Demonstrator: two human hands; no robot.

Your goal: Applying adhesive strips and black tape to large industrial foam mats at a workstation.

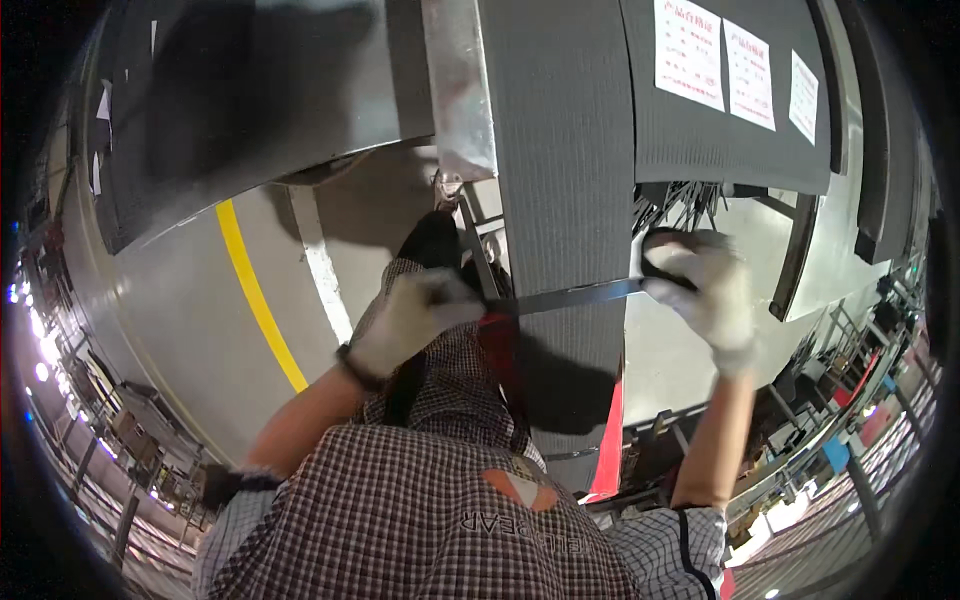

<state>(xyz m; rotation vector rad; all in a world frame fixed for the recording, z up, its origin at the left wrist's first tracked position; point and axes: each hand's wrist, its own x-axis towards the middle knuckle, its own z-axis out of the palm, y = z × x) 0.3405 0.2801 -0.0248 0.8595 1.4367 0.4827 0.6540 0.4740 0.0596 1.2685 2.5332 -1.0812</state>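
Observation:
A narrow, dark, shiny tape-like strip point(575, 297) stretches between my two gloved hands, above a long black ribbed panel point(565, 180). At its left end my left hand point(420, 318), in a white glove, is closed in a blurred pinch. My right hand point(708, 300), gloved too, closes around the other end, beyond the panel's right edge. A dark rounded thing point(685, 243) shows at the right fingers; motion blur hides whether it is a roll. Something red point(497, 350) lies below the left end of the strip.
Black-covered surfaces stand ahead at left point(270, 90) and right, the right one bearing white paper labels point(690, 50). Thin dark rods point(685, 205) bunch beneath it. A metal post point(460, 90) rises beside the panel. A yellow line point(255, 290) crosses the floor at left.

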